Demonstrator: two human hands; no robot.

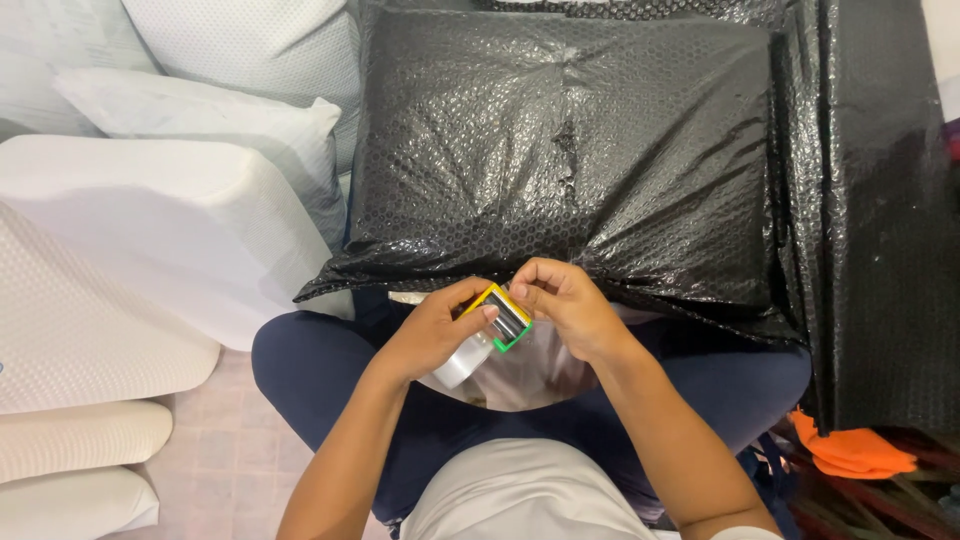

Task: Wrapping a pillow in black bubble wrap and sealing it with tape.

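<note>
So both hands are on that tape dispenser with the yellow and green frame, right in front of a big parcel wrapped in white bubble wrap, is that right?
Not quite. The parcel's bubble wrap is black, not white, as the head view shows; the white things are the foam pillows off to the person's left. The rest holds: the left hand and right hand are both on the tape dispenser with the yellow and green frame, in front of the parcel.

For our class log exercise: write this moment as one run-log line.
left hand: holds tape roll | right hand: pinches tape dispenser | black bubble-wrapped parcel: across lap | white pillows: at left
</note>
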